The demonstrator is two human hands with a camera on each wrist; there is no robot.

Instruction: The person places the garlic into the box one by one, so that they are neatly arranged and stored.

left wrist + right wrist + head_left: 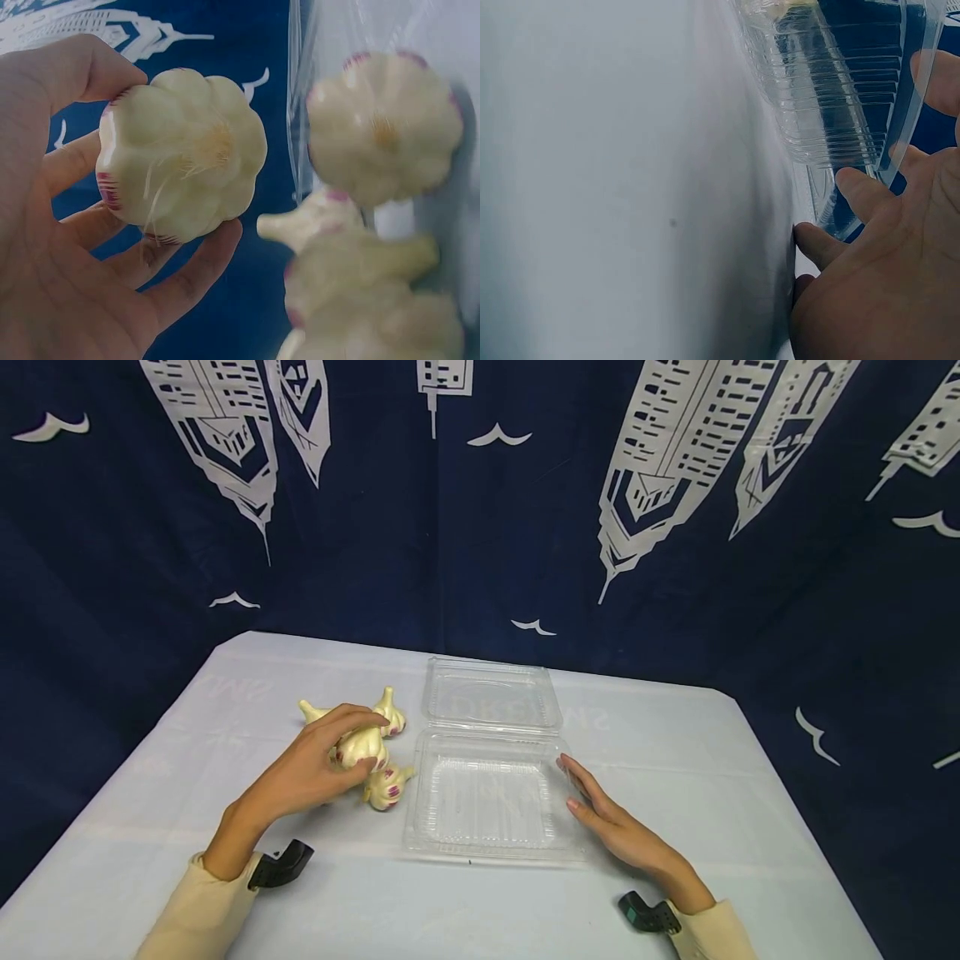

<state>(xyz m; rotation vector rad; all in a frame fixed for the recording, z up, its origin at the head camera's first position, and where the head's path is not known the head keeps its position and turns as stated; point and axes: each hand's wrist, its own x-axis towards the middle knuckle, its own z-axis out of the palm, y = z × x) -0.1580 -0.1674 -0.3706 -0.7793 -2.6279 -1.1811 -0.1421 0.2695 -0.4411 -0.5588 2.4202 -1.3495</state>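
Note:
In the left wrist view my left hand (311,768) grips a cream garlic bulb (184,154) with purple streaks, thumb on one side and fingers on the other. Several more garlic bulbs lie close by, one (388,714) behind the hand and another (386,787) in front of it; the hand partly hides the pile. To their right, a clear plastic clamshell container (487,850) lies with its lid (491,693) folded back. My right hand (626,831) rests at the container's right rim, fingers extended, thumb and fingertips right at the edge.
A white cloth (675,760) covers the table. Behind it hangs a dark blue curtain (465,543) printed with white buildings and birds. Black wrist cameras (281,864) are strapped at both cuffs.

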